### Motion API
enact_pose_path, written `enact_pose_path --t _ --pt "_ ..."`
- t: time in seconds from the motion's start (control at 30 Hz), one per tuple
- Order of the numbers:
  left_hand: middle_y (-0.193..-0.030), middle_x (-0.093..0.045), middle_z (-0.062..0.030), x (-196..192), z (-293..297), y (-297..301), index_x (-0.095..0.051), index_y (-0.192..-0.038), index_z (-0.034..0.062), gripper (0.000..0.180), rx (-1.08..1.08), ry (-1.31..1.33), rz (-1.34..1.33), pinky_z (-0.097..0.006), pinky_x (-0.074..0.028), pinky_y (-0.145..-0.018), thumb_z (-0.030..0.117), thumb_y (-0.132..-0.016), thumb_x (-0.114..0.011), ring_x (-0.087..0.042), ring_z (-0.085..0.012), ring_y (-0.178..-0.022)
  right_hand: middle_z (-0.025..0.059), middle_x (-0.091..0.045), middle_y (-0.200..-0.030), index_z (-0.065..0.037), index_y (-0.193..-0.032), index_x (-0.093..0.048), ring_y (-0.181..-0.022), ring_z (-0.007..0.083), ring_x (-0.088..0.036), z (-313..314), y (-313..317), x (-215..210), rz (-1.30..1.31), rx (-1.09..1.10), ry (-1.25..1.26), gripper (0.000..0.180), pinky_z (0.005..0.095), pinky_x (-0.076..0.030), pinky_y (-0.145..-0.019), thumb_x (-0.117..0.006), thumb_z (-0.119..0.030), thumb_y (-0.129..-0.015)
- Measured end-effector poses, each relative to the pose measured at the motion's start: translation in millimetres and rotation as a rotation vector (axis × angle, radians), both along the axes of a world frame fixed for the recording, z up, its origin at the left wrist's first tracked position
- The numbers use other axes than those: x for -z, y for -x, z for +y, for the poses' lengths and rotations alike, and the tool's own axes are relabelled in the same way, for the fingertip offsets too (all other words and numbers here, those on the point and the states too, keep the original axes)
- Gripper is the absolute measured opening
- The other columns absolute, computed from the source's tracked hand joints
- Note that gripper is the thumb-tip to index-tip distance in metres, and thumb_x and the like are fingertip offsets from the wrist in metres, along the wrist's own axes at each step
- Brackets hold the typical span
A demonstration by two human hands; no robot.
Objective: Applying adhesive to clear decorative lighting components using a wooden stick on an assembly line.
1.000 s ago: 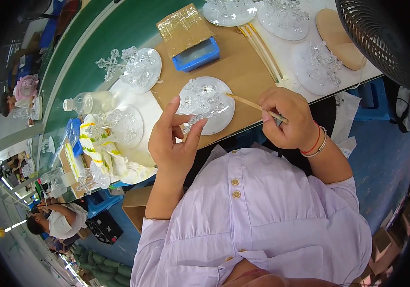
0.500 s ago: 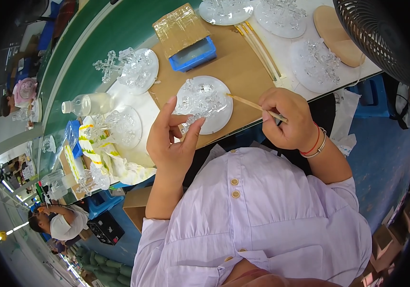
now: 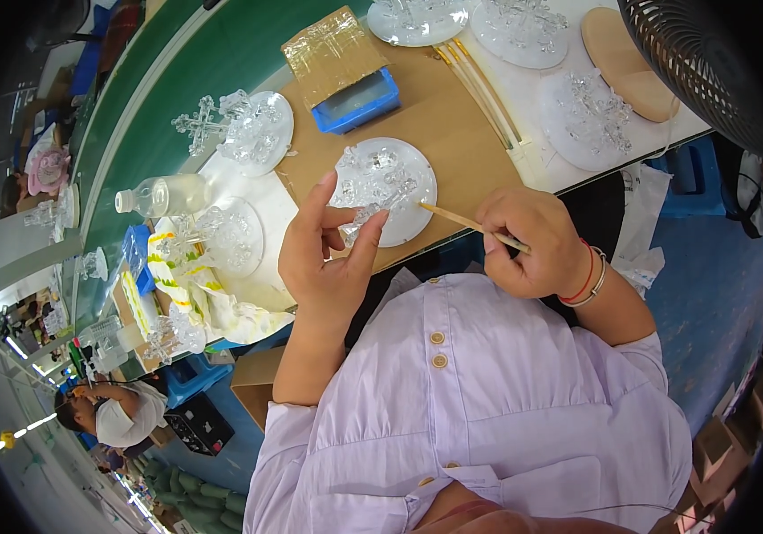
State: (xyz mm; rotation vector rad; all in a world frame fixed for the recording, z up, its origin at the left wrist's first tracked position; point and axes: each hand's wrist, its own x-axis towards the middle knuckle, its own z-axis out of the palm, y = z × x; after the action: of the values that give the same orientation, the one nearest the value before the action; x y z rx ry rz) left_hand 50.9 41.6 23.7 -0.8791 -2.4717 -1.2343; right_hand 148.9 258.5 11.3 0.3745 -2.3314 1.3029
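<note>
In front of me a clear plastic ornament (image 3: 380, 182) with raised, glittering shapes sits on a round white disc (image 3: 415, 227). Thumb and fingers of my left hand (image 3: 324, 262) pinch the ornament's near-left end, which is partly hidden by them. A thin wooden-handled paintbrush (image 3: 462, 219) is gripped in my right hand (image 3: 531, 242), its tip at the right part of the disc. Whether the tip touches the surface cannot be made out.
Beyond the disc stands a blue tray (image 3: 359, 105) under a taped cardboard flap (image 3: 332, 55). Several brushes (image 3: 486, 93) lie to its right. Other ornaments on discs (image 3: 261, 133) surround the cardboard. A bottle (image 3: 168, 194) lies at left; a black fan (image 3: 702, 71) stands far right.
The brush tip has moved from the disc's upper right lower down, nearer me, as my right hand lowered slightly. My left hand and the ornament have shifted a little right.
</note>
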Motion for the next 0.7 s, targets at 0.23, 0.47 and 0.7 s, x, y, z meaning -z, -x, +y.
enact_pose_path --t 0.23,0.47,0.7 --pt "-0.073 -0.06 0.0014 0.4 2.6 -0.7 -0.055 -0.127 0.0063 0.065 0.002 -0.001 0.013 -0.016 -0.03 -0.048 0.006 -0.069 -0.084 -0.039 -0.0015 -0.055 0.0126 -0.056 -0.071 -0.001 -0.081 -0.05 -0.056 0.0268 -0.056 -1.4 2.6 0.6 0.008 -0.008 0.025 0.017 0.032 -0.045 -0.051 -0.055 0.006 -0.067" --pt "-0.072 -0.063 -0.0021 -0.5 3.4 -1.0 -0.06 -0.122 0.0062 0.061 -0.026 0.003 0.002 -0.02 -0.035 -0.046 0.008 -0.067 -0.085 -0.044 -0.0068 -0.052 0.013 -0.056 -0.071 -0.001 -0.082 -0.05 -0.055 0.0262 -0.053 5.1 3.9 -0.4 0.052 0.094 0.005 0.017 0.0314 -0.044 -0.051 -0.055 0.006 -0.067" --pt "-0.084 -0.067 -0.0043 -0.8 -6.1 4.6 -0.056 -0.125 0.0052 0.065 0.067 0.014 0.089 -0.024 -0.042 -0.057 0.011 -0.066 -0.085 -0.05 -0.0124 -0.065 0.0136 -0.056 -0.071 0.0 -0.081 -0.05 -0.057 0.0278 -0.055 3.9 1.0 -1.4 0.034 0.039 -0.024 0.017 0.0323 -0.045 -0.052 -0.056 0.006 -0.066"
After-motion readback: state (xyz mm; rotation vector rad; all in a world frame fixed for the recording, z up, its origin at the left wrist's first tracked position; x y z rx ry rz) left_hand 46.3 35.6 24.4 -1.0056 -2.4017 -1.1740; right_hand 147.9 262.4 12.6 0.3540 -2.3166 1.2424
